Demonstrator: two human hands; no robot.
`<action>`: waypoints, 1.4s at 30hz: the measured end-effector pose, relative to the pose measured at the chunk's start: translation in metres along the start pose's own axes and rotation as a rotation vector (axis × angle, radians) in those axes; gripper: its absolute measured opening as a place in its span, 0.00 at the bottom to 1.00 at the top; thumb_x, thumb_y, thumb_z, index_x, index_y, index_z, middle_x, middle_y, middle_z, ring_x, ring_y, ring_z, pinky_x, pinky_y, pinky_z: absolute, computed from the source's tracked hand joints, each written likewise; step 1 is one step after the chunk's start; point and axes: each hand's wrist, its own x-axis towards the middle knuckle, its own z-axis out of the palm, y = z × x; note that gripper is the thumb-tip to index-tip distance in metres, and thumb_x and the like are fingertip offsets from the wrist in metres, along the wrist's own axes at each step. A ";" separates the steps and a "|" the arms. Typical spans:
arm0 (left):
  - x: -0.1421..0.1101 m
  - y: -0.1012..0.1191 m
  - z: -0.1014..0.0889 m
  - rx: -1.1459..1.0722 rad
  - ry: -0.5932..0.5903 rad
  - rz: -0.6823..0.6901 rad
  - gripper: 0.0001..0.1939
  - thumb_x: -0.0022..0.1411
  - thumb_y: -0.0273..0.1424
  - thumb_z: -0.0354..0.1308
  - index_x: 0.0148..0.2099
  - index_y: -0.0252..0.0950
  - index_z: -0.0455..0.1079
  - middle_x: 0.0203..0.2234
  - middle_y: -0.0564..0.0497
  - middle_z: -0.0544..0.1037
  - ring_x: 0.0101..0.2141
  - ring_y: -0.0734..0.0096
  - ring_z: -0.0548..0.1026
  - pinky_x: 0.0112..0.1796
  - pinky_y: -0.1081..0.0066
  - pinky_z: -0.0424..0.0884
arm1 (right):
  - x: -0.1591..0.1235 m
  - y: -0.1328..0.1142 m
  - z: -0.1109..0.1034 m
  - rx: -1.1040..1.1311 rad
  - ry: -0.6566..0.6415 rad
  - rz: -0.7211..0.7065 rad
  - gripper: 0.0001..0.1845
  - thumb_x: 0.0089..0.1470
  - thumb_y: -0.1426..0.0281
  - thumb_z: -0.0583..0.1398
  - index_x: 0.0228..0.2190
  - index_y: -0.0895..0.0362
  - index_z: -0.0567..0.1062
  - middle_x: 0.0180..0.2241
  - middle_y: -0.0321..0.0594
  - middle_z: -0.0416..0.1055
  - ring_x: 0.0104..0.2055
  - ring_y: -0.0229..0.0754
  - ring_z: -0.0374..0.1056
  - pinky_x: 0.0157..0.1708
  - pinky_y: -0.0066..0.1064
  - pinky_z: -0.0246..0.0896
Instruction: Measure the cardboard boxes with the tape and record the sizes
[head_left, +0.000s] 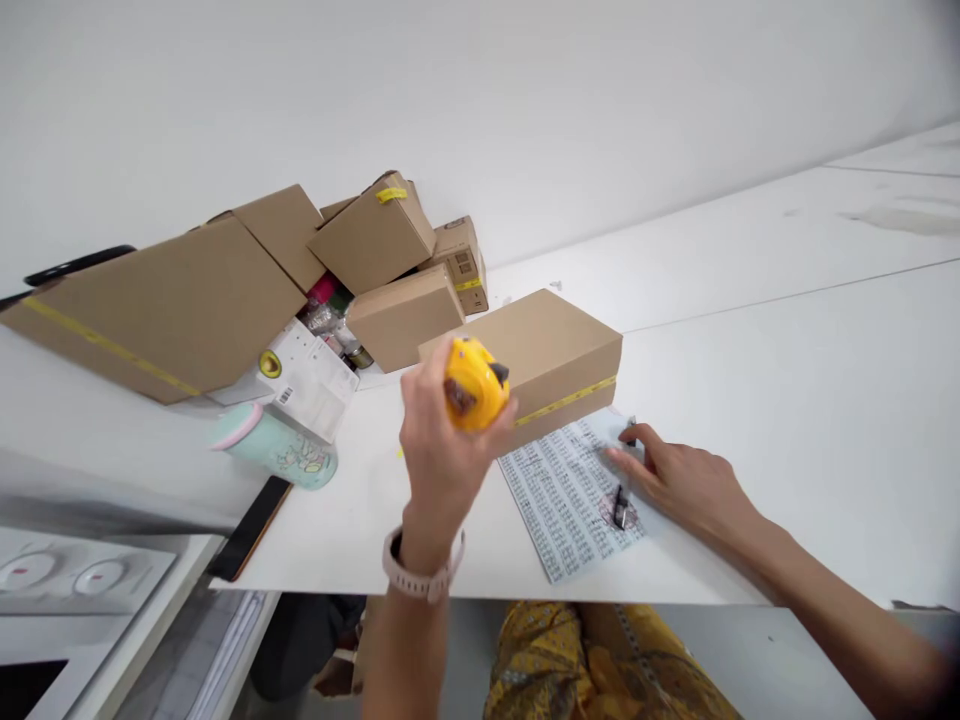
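My left hand [435, 440] is raised above the white table [787, 420] and grips a yellow tape measure [474, 384]. Just behind it sits a closed cardboard box [555, 345] sealed with yellow tape. My right hand [679, 478] lies on a printed sheet [559, 495] full of small rows of text, its fingers closed around a dark pen [622, 500] that rests on the paper. A pale watch is on my left wrist.
A heap of cardboard boxes [225, 290] lies at the back left against the wall, with a white packet [307, 375] and small items among them. A mint and pink bottle [274, 445] lies on its side by a black phone [251, 525].
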 end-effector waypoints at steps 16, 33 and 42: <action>-0.099 0.040 0.045 -0.099 -0.475 0.249 0.34 0.70 0.48 0.52 0.66 0.27 0.59 0.63 0.37 0.70 0.68 0.52 0.58 0.66 0.49 0.58 | -0.043 0.050 -0.040 0.920 0.033 0.071 0.22 0.55 0.49 0.64 0.48 0.46 0.77 0.44 0.44 0.82 0.50 0.56 0.76 0.46 0.46 0.70; -0.168 0.043 0.040 0.069 -0.865 0.309 0.29 0.70 0.44 0.57 0.66 0.34 0.63 0.64 0.49 0.69 0.64 0.58 0.62 0.63 0.52 0.63 | -0.049 -0.003 0.015 0.967 -0.098 0.248 0.20 0.50 0.50 0.69 0.30 0.53 0.75 0.27 0.37 0.74 0.26 0.39 0.69 0.24 0.30 0.66; -0.175 0.057 0.050 0.194 -0.740 0.227 0.29 0.66 0.36 0.62 0.66 0.35 0.65 0.67 0.42 0.65 0.61 0.56 0.66 0.62 0.55 0.64 | -0.036 -0.010 0.020 0.834 -0.050 0.129 0.18 0.56 0.51 0.65 0.33 0.53 0.73 0.29 0.38 0.72 0.29 0.39 0.68 0.27 0.31 0.65</action>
